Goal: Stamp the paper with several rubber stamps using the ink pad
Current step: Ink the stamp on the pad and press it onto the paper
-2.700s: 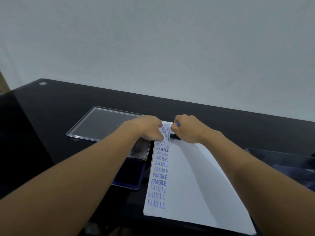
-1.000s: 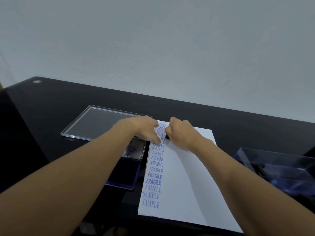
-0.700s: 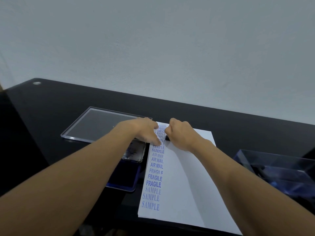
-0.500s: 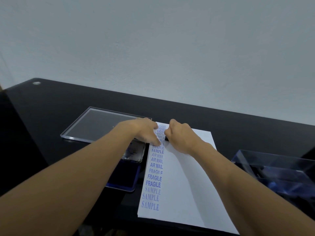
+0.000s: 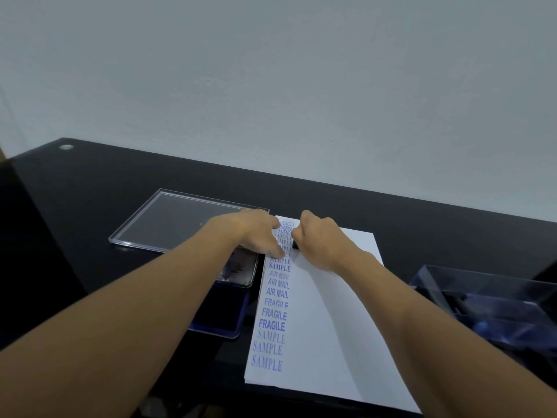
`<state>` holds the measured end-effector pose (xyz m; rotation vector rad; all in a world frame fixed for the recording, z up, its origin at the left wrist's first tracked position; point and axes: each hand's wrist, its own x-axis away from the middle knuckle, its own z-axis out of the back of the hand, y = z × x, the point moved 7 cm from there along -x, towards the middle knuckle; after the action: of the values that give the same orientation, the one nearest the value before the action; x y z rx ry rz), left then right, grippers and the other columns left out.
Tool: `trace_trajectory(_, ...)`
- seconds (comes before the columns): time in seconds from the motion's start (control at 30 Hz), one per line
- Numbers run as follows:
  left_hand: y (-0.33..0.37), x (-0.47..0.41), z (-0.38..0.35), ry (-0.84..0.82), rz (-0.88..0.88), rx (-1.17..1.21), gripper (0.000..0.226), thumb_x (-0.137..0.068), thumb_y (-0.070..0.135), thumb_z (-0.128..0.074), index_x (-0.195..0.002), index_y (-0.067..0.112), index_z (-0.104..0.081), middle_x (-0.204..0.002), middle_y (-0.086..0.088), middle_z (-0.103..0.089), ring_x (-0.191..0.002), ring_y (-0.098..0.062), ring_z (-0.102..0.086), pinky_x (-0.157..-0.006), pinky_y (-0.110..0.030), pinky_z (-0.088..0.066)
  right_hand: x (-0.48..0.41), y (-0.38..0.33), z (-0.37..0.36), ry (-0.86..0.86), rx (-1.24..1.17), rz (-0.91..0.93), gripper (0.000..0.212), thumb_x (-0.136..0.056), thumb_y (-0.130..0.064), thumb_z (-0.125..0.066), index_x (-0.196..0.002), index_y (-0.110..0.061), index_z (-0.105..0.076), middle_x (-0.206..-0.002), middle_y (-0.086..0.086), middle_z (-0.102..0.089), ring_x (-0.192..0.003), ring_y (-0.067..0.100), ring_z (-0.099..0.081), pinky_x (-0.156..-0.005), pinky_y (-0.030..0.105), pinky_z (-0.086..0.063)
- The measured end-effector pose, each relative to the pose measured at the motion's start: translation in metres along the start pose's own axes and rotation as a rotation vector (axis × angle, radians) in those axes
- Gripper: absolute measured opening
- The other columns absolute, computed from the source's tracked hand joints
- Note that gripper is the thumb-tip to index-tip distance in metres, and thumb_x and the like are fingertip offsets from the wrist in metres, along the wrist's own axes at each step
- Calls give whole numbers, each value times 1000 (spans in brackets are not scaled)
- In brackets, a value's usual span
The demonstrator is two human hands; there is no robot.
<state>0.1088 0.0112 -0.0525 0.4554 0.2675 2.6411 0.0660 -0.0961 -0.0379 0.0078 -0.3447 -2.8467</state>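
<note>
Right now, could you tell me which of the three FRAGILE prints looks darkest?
The nearest FRAGILE print, just above the pale SAMPLE prints: bold and solid, while the two beyond it fade.

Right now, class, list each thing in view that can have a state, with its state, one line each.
White paper sheet, lying flat, blue words stamped down its left edge.
Small black rubber stamp, pressed on the paper.
Right hand, grips the stamp.
Left hand, fingers resting on the paper.
Blue ink pad, open.
Clear blue-tinted plastic box, open-topped.
Clear flat plastic lid, lying flat.
</note>
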Motion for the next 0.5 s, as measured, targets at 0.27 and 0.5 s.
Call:
trace_trajectory(0.27,1,2,-1,1,-6,-6,72,-85,52,-67,-144,18,-46,-144,-3,-46,-132,-26,-44,-108,-44,-42,-2,12,2,50,-463,-189,13,-106,-19,-32,-97,-9,-35,-72,-2,-30,-81,28,-47,-76,40,-47)
trace_trajectory(0.5,1,6,-2,4,3,17,67,-86,51,-66,-140,15,-50,-141,-4,-49,-128,-25,-47,-106,-43,-44,6,11,-3,22,-500,-208,25,-103,-23,-43,-82,-13,-36,-75,2,-42,-63,22,-44,-50,27,-28)
